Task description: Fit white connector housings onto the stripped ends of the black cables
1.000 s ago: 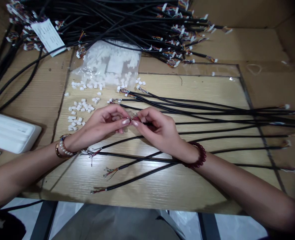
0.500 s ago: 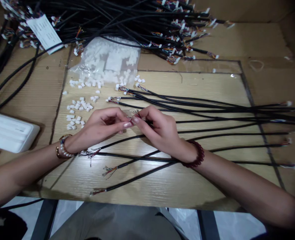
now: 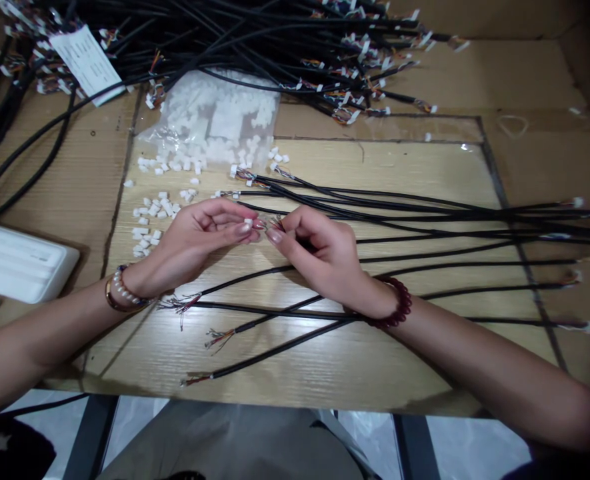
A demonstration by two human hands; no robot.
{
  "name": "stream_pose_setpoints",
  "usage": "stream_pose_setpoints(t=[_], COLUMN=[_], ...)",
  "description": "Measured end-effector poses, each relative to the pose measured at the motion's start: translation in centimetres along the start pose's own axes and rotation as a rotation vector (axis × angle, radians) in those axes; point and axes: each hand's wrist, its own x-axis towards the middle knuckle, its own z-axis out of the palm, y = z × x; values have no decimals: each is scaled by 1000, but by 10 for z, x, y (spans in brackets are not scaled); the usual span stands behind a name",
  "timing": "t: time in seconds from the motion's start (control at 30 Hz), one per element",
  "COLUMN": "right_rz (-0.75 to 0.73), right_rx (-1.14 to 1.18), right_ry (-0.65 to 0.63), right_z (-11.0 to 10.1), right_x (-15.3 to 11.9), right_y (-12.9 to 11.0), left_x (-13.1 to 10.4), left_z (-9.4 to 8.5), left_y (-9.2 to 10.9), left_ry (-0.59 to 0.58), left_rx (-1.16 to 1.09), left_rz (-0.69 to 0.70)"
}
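Pinched between the thumb and fingers of my left hand (image 3: 202, 233) is a small white connector housing (image 3: 249, 222). My right hand (image 3: 319, 253) is closed on the end of a black cable (image 3: 379, 240), whose thin loose wires (image 3: 276, 223) stick out toward my left fingertips. The two hands are nearly touching above the middle of the board. Whether any wire sits inside the housing is too small to tell. Below my hands lie several black cables with bare wire ends (image 3: 219, 339). Behind them are cables with white connectors (image 3: 233, 171) on their left ends.
Loose white housings (image 3: 162, 205) lie left of my hands, in front of a clear bag (image 3: 215, 120) of more. A large heap of black cables (image 3: 255, 40) fills the back, with a paper label (image 3: 87, 63). A white box-shaped device (image 3: 22, 260) stands at the left.
My left hand has turned and drawn slightly left and up, so the white housing now shows at its fingertips. My right hand has barely moved and keeps its hold on the cable.
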Motion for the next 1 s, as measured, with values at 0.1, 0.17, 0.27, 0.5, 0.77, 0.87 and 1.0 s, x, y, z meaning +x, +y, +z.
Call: stream_pose_setpoints(t=[0.1,0.17,0.27,0.5,0.77,0.87,1.0], right_rz=[-3,-24,-70,-134,-138,-130,-96], right_rx=[-1,6,6,-7,-5,1,20], right_ry=[6,8,11,18,15,10,3], right_z=[0,0,0,1,1,0,0], right_x=[0,0,1,1,1,1,0], right_y=[0,0,0,2,2,1,1], left_x=[-1,-1,-2,-1,-1,0,1], left_z=[-2,-3,-4,-1,1,1,1], left_y=[-1,-1,-1,0,2,2,1], left_ry=[-43,-63,-73,-97,-100,-85,-72], left_rx=[-40,-65,-90,-152,-194,-191,-186], left_rz=[-18,-24,-35,-62,-23,-10,-34])
